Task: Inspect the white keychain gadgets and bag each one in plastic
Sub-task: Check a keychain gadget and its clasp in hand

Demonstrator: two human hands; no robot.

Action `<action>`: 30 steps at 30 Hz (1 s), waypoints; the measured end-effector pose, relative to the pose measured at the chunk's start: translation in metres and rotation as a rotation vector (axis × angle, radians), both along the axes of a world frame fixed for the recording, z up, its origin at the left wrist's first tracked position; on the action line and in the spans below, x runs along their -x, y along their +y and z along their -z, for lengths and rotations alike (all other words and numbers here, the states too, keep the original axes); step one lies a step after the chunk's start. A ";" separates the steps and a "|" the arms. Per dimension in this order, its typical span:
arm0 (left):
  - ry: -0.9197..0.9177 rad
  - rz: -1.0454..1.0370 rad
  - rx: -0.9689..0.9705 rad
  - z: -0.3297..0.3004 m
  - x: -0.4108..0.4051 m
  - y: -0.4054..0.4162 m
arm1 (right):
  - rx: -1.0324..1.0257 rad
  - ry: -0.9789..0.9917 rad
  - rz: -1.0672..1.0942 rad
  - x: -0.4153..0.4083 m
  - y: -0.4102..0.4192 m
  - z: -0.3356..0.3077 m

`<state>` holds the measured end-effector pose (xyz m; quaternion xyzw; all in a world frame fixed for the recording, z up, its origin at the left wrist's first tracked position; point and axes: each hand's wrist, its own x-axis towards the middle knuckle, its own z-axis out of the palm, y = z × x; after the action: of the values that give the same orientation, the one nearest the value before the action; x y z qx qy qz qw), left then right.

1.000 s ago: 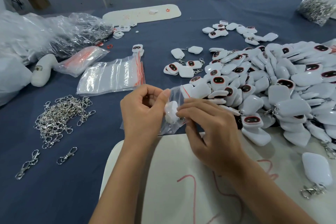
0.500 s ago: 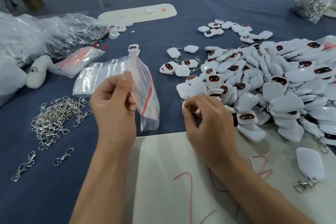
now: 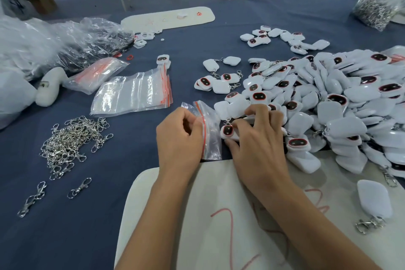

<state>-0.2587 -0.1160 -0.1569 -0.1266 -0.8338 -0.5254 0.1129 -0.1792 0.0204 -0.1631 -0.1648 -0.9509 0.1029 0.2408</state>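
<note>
Left hand (image 3: 178,138) pinches bag (image 3: 209,131) — right hand (image 3: 258,138) grips gadget (image 3: 228,131).

Bright, even overhead light gives only soft, short shadows under the hands. Glare streaks the clear bag stack (image 3: 133,94); left of it, crumpled plastic blurs. Wide-angle distortion bends the far edges beyond it.

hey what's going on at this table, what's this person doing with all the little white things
A person is bagging white keychain gadgets. The left hand pinches a small clear plastic zip bag with a red seal strip. The right hand grips one white gadget with a dark red-rimmed face at the edge of the big heap of white gadgets; it is not yet in the bag. A stack of empty clear zip bags and a pile of loose silver metal clasps lie on the blue cloth.
</note>
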 end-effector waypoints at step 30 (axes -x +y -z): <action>0.079 0.036 0.300 -0.001 0.001 0.006 | 0.871 0.271 -0.307 0.005 0.006 0.007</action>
<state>-0.2598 -0.1102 -0.1559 -0.1775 -0.8954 -0.3917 0.1159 -0.1845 0.0265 -0.1702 -0.0934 -0.7927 0.5466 0.2532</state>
